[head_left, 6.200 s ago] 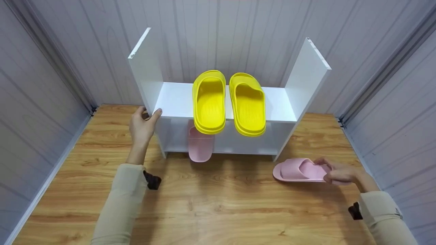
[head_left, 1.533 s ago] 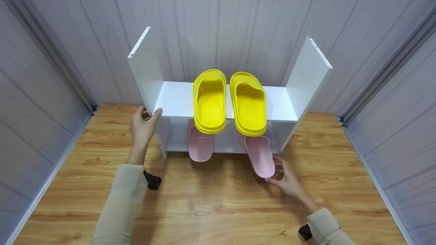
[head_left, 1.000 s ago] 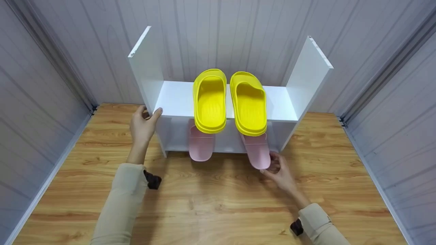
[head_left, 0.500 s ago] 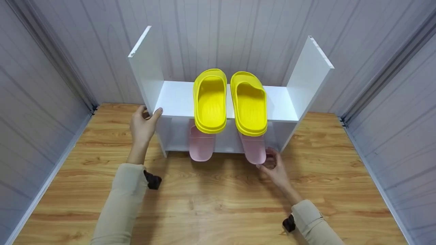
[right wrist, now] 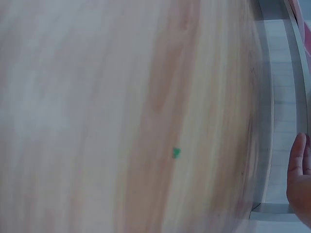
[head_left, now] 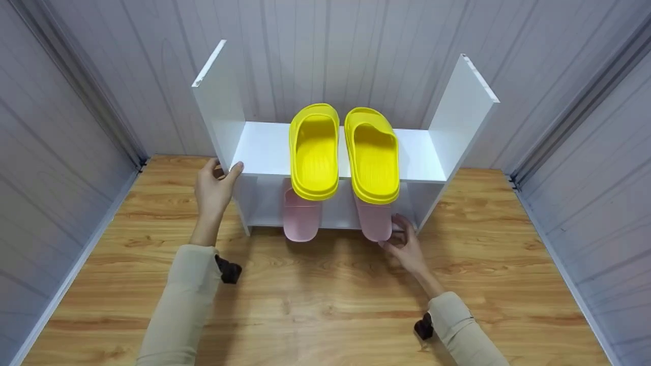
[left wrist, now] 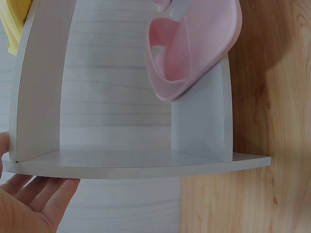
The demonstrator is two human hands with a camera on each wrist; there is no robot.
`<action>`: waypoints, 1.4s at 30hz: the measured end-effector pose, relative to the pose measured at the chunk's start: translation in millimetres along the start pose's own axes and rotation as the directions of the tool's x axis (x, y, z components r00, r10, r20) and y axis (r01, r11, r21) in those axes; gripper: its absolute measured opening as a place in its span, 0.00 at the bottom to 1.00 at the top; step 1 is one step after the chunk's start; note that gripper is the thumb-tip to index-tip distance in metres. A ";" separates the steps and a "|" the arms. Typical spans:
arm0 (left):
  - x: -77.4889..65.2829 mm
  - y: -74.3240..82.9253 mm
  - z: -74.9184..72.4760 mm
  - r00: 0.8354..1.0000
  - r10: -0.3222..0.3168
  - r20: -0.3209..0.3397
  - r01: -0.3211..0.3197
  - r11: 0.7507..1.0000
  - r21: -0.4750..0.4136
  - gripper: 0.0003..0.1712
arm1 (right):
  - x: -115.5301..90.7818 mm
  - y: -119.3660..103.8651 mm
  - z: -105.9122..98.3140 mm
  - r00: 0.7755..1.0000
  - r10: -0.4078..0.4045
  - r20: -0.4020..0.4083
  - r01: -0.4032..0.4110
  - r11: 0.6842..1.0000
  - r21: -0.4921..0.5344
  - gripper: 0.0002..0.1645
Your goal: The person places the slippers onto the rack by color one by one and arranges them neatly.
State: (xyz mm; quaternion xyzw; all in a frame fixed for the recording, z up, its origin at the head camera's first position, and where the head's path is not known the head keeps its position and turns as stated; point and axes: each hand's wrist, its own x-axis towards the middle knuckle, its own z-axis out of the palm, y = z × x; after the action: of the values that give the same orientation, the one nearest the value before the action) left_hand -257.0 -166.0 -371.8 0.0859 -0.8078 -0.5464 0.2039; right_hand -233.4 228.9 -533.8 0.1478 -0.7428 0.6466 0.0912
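Observation:
A white shoe rack [head_left: 422, 152] stands against the wall. My left hand [head_left: 212, 190] grips its left side panel, thumb at the middle shelf's front corner and fingers outside; the left wrist view shows those fingers against the panel. Two yellow slippers [head_left: 315, 152] lie on the middle shelf, heels over its front edge. Below, a pink slipper [head_left: 301, 223] lies at the left of the lower shelf. My right hand [head_left: 407, 249] holds the heel of a second pink slipper [head_left: 375, 223] to its right, thumb at the heel end, fingers along its right side. Yellow slippers hide both pink toes.
Wood floor [head_left: 305, 315] spreads in front of the rack. Pale panelled walls [head_left: 325, 51] rise behind and on both sides. The rack's two side panels stick up above the middle shelf.
The right hand has carried the second pink slipper from the floor at the right onto the lower shelf, then pushed it inward and straightened it. The left hand has stayed on the rack.

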 end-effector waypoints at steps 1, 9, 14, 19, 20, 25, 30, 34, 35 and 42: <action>0.0 -0.2 0.0 1.000 -0.003 0.004 0.003 1.000 -0.002 0.25 | 0.9 -1.1 -0.3 1.000 0.021 0.011 -0.021 1.000 0.006 0.43; 0.1 -0.4 -0.4 1.000 -0.004 -0.001 0.004 1.000 -0.006 0.25 | 4.1 -24.0 4.7 0.992 0.123 0.018 -0.122 0.992 -0.020 0.44; 0.7 -1.6 0.7 1.000 0.006 -0.007 -0.006 1.000 -0.011 0.24 | 4.9 -31.3 8.9 0.992 0.128 0.019 -0.128 0.992 -0.009 0.44; 1.5 -2.1 0.9 1.000 -0.001 -0.012 0.001 1.000 -0.006 0.24 | 7.4 -30.6 11.4 0.990 0.138 0.014 -0.138 0.990 0.010 0.44; 1.6 -2.1 0.8 1.000 -0.003 -0.013 0.003 1.000 -0.004 0.24 | 7.9 -30.3 11.9 0.989 0.145 0.011 -0.145 0.989 0.011 0.44; 1.6 -2.1 0.4 1.000 -0.003 -0.014 0.003 1.000 0.000 0.25 | 9.0 -29.5 13.8 0.984 0.175 0.015 -0.175 0.984 0.019 0.44; 0.8 -1.8 -0.7 1.000 0.013 0.011 -0.013 1.000 0.003 0.24 | 8.5 -30.7 16.0 0.986 0.164 0.034 -0.165 0.986 0.030 0.44; 0.1 -1.4 -1.3 1.000 0.024 0.015 -0.024 1.000 0.000 0.25 | 8.1 -30.5 17.5 0.990 0.132 0.042 -0.133 0.990 0.045 0.43; 0.2 -1.5 -1.3 1.000 0.025 0.014 -0.025 1.000 -0.004 0.25 | 8.1 -30.1 17.9 0.991 0.129 0.041 -0.130 0.990 0.047 0.43; 1.2 -2.6 -0.8 1.000 0.010 0.005 -0.010 1.000 -0.004 0.25 | 7.4 -28.7 18.9 0.993 0.111 0.034 -0.112 0.993 0.028 0.42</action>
State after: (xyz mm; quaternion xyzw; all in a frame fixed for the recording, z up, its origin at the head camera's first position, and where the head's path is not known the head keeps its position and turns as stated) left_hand -258.0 -168.2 -373.7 0.0802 -0.8076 -0.5473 0.2046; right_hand -229.6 206.1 -507.4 0.1180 -0.7413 0.6594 0.0408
